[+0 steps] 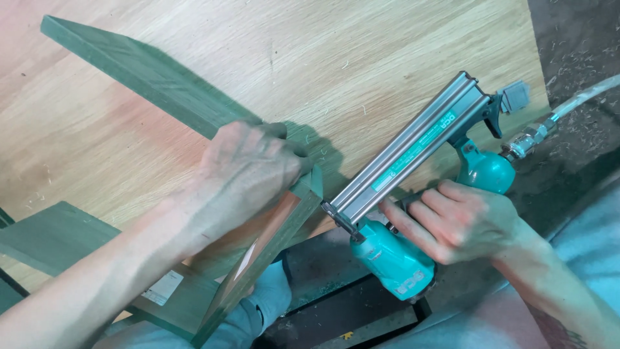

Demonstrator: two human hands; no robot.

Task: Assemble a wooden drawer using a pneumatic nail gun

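Note:
My left hand (248,171) grips the corner where two grey-green wooden boards meet: a long board (142,74) running up to the left and a shorter board (271,249) running down. My right hand (462,223) is wrapped round the grip of a teal pneumatic nail gun (394,258). Its long silver magazine (413,152) points up to the right. The gun's nose (332,210) rests against the end of the corner joint, just right of my left hand.
A large light plywood sheet (361,58) lies under everything. An air hose with a metal coupling (536,136) runs off to the right. Another grey-green board (51,242) sits lower left. A dark, dusty floor (581,45) shows at right, and my trouser legs below.

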